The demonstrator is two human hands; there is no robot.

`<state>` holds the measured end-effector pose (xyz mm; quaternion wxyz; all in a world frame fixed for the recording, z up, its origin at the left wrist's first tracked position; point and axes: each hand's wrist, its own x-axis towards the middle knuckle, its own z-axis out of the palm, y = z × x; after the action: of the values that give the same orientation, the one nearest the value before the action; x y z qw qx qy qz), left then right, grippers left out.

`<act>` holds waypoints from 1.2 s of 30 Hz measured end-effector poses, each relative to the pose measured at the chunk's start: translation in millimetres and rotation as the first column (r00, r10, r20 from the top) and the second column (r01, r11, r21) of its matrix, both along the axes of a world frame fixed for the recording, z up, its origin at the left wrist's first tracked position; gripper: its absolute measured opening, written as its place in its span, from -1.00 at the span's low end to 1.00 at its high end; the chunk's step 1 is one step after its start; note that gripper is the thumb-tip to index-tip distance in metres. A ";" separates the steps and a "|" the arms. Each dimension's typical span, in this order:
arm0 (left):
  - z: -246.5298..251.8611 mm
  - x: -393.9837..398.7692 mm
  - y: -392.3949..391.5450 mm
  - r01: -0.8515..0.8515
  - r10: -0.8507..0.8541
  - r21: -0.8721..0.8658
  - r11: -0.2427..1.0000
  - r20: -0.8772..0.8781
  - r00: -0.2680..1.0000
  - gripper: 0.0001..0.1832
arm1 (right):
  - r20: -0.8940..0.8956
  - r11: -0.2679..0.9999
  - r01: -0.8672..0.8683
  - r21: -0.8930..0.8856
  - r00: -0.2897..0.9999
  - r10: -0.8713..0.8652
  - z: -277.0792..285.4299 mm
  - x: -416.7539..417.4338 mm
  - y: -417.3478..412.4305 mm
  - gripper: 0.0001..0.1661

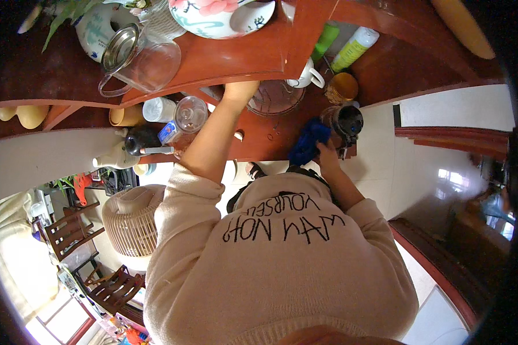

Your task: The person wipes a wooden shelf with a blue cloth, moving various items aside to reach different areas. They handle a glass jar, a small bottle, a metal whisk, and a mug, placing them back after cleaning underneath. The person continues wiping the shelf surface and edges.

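My right hand [329,156] grips a bunched blue cloth [308,140] at the front edge of the reddish wooden shelf [259,148]. Close to that hand stands a jar with a black lid [349,120]. My left hand [241,91] reaches in beneath the upper shelf [241,64]; its fingers are hidden behind the board, so what they hold cannot be seen. Right of the left wrist lies a round, see-through brownish dish or lid [276,101]. A small white piece [239,136] and a thin dark ring [270,137] lie on the wood in front.
Above stand a clear glass jug [155,64] and a painted porcelain vessel [216,21]. A clear jar [191,114], a white tub [159,109] and a dark round pot [141,141] crowd the left. A white cup [306,77] and a yellow-green can [355,49] stand right. Behind is a slatted beige appliance [131,224].
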<state>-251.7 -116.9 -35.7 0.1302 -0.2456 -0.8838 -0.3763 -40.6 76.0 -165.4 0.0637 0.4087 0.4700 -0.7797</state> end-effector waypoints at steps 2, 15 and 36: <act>-14.9 -11.0 2.7 -0.005 0.004 -0.029 1.000 -0.005 1.000 -0.72 | -0.016 1.000 -0.014 0.002 1.000 0.014 -7.2 0.6 0.6 -0.42; -27.9 -17.7 -3.6 0.059 -0.051 -0.073 0.996 0.102 0.993 -0.56 | -0.007 0.922 -0.226 0.316 0.971 0.241 -56.6 -18.2 4.3 -0.32; -100.4 166.1 -64.6 0.153 -0.050 -0.072 0.986 0.741 0.670 -0.73 | -0.014 0.336 -0.173 0.926 0.873 0.488 -19.0 -53.4 -4.8 -0.41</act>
<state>-85.6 -181.6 -136.1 -0.2739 -0.1299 -0.8684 -0.3924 -93.9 71.1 -184.4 -0.0773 0.1524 0.8910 -0.4206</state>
